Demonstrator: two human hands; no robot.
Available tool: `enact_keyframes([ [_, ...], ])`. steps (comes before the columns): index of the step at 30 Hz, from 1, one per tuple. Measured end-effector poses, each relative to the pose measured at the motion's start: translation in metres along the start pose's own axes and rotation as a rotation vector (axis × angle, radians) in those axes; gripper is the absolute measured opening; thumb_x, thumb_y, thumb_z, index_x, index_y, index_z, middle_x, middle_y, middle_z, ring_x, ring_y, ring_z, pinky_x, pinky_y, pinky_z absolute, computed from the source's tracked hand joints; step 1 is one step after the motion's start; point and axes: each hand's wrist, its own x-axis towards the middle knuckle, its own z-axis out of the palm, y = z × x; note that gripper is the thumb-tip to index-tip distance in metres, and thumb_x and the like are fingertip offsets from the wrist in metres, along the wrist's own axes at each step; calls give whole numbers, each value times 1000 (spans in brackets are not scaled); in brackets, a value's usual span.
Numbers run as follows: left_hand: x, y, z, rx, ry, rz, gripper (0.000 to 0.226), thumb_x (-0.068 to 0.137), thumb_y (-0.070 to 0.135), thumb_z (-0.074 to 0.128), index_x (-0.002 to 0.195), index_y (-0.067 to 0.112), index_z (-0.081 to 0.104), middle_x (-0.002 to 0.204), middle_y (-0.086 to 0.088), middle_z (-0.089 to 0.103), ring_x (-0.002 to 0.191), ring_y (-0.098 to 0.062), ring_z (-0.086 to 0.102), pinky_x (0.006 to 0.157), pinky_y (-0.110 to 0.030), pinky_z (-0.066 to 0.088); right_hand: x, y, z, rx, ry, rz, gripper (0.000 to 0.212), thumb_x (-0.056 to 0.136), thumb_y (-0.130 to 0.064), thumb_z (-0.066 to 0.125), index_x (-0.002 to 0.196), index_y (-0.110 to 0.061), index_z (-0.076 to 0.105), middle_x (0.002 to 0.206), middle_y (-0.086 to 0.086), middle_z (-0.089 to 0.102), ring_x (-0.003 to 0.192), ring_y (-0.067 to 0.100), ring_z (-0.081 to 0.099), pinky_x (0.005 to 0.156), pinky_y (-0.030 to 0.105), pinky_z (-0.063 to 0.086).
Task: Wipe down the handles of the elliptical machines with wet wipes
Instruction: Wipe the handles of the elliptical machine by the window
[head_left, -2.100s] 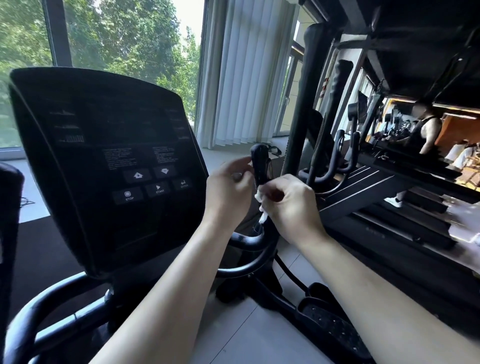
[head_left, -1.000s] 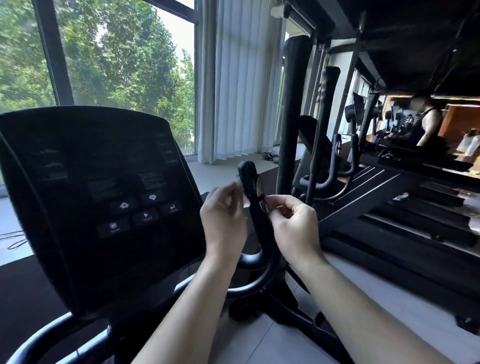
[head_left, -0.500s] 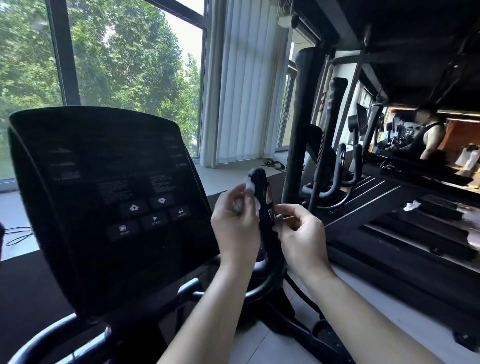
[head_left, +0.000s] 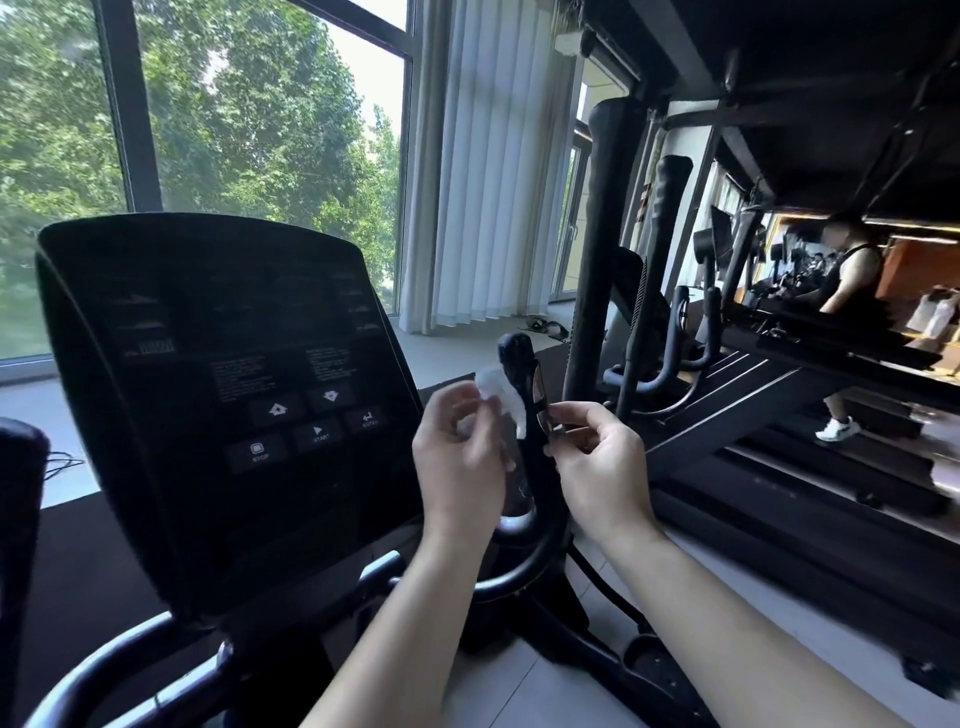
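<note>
A black curved elliptical handle (head_left: 519, 364) rises between my two hands, right of the console. A white wet wipe (head_left: 494, 389) is pinched in my left hand (head_left: 460, 462) and lies against the handle's left side, just below its rounded tip. My right hand (head_left: 597, 462) sits on the other side of the handle, thumb and forefinger pinched close to its metal sensor strip; whether they touch the wipe's far end I cannot tell. The handle's lower bend shows below my wrists.
The dark console (head_left: 228, 395) with START and STOP buttons fills the left. A tall black moving arm (head_left: 602, 249) and a neighbouring machine's handles (head_left: 675, 338) stand right behind. A treadmill deck (head_left: 810, 447) and a mirror showing a person lie to the right. Window and blinds are beyond.
The wipe has passed from my right hand to my left and moved up the handle towards its tip. My view rose and the hands spread slightly.
</note>
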Motion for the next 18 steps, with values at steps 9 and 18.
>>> enact_keyframes([
  [9, 14, -2, 17, 10, 36, -19, 15, 100, 13, 65, 99, 27, 67, 58, 7, 65, 45, -16, 51, 43, -28, 42, 0, 0, -1, -24, -7, 4, 31, 90, -1, 65, 97, -29, 76, 93, -10, 77, 92, 12, 73, 91, 41, 61],
  [18, 19, -9, 6, 322, -66, 104, 6, 99, 21, 68, 95, 25, 69, 73, -3, 70, 58, -21, 65, 53, -33, 52, 2, 3, 1, -11, 0, -21, 29, 89, -3, 66, 97, -30, 75, 95, -11, 77, 95, 12, 73, 94, 44, 59],
])
